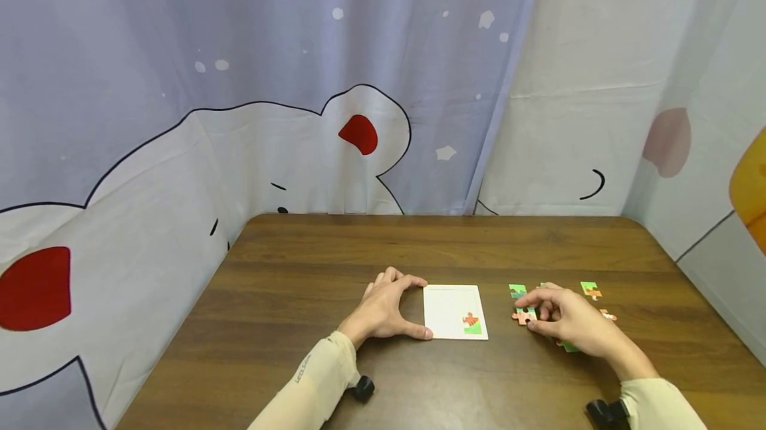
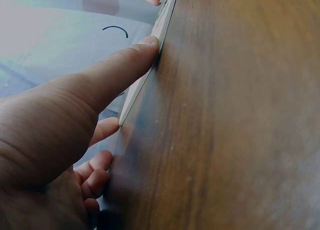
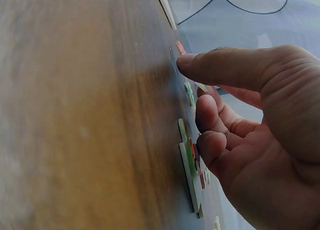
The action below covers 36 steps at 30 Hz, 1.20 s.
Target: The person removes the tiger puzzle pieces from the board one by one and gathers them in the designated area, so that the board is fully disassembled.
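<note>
My left hand (image 1: 383,307) holds the left side of a square white puzzle board (image 1: 445,310), thumb at the near corner, index finger at the far one. In the left wrist view the thumb (image 2: 142,49) presses the board's edge (image 2: 132,97). An orange and green puzzle piece (image 1: 471,323) sits in the board's near right corner. Right of the board, my right hand (image 1: 574,320) pinches an orange puzzle piece (image 1: 524,316) between thumb and index finger, low over the table. The right wrist view shows its other fingers (image 3: 207,112) curled, with green-edged pieces (image 3: 189,165) below them.
Loose puzzle pieces lie around the right hand: a green one (image 1: 517,290) behind the pinched piece, an orange and green one (image 1: 590,290) farther right, another (image 1: 608,315) beside the hand and a green one (image 1: 568,347) partly under it. Curtains (image 1: 359,171) hang behind the wooden table (image 1: 311,244).
</note>
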Each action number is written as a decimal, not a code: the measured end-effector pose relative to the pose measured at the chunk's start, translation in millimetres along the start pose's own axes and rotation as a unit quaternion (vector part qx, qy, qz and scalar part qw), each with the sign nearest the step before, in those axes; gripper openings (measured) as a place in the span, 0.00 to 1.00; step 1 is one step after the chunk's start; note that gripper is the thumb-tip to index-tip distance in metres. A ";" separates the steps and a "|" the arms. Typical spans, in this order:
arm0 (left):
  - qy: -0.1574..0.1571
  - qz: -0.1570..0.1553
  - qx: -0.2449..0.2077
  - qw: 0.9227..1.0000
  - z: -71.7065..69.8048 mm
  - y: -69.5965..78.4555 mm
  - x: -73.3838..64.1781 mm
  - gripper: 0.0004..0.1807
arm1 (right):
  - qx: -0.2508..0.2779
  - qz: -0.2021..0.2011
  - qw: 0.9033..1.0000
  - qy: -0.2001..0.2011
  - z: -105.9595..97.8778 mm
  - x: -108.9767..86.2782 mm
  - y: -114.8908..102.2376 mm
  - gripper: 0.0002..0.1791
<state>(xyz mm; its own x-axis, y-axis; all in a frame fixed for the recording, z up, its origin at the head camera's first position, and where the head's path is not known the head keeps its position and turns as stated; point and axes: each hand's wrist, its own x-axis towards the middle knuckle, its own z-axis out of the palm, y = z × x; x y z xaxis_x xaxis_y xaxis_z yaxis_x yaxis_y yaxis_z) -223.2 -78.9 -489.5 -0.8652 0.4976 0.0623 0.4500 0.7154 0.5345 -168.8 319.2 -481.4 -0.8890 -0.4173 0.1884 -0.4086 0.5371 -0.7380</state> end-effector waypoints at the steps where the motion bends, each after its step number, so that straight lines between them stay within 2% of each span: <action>1: 0.000 0.000 0.001 1.000 -0.1 0.1 0.1 0.53 | -0.004 0.005 1.000 0.000 0.2 0.2 -0.7 0.17; 18: -0.001 0.000 -0.001 1.000 0.2 -0.3 0.4 0.53 | 0.000 0.051 0.999 -0.011 1.4 0.3 -5.2 0.18; 26: -0.003 0.000 -0.007 1.000 -0.4 0.0 0.2 0.53 | 0.004 0.060 0.998 -0.009 -0.2 0.7 -6.2 0.19; 36: -0.004 0.001 -0.010 1.000 -0.6 -0.2 -0.3 0.53 | 0.014 0.028 0.999 0.032 -5.8 -1.4 -7.9 0.22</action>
<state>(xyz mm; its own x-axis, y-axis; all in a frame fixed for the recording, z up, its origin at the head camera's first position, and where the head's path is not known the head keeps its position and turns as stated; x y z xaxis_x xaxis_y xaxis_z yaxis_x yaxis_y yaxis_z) -223.1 -79.5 -489.1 -0.8629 0.5021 0.0572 0.4464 0.7044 0.5518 -165.5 319.8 -472.1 -0.9219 -0.3395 0.1865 -0.3528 0.5370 -0.7662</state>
